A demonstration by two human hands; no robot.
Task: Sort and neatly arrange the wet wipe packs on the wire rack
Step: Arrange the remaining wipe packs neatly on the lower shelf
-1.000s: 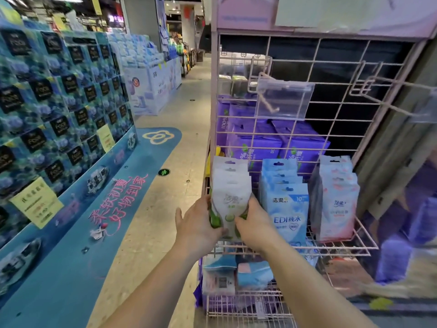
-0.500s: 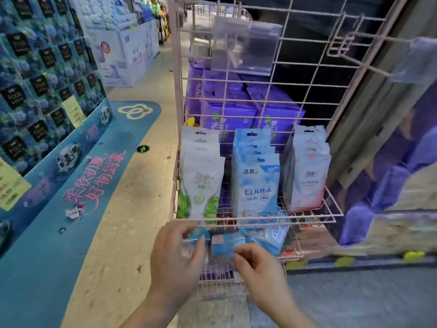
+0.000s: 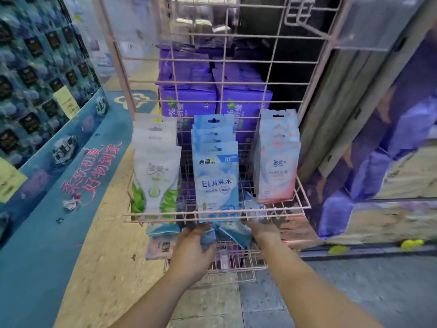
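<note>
A pink wire rack (image 3: 220,211) carries three upright rows of wet wipe packs on its upper shelf: white-and-green packs (image 3: 155,176) at the left, blue packs (image 3: 215,181) in the middle, pink-and-white packs (image 3: 277,166) at the right. Under that shelf, loose blue packs lie jumbled on the lower shelf (image 3: 236,259). My left hand (image 3: 192,252) is closed on a blue pack (image 3: 209,237) there. My right hand (image 3: 264,232) grips another blue pack (image 3: 234,233) beside it. Both hands sit just below the upper shelf's front wire.
Large purple packs (image 3: 189,100) are stacked behind the rack's grid. A pack with a barcode (image 3: 160,247) lies at the lower shelf's left end. A blue display stand (image 3: 47,162) rises at the left, with a strip of floor between. A wall and purple goods stand to the right.
My hands left the white-and-green packs on the upper shelf, dropped to the lower shelf and closed on loose blue packs. The view has tilted down and moved closer.
</note>
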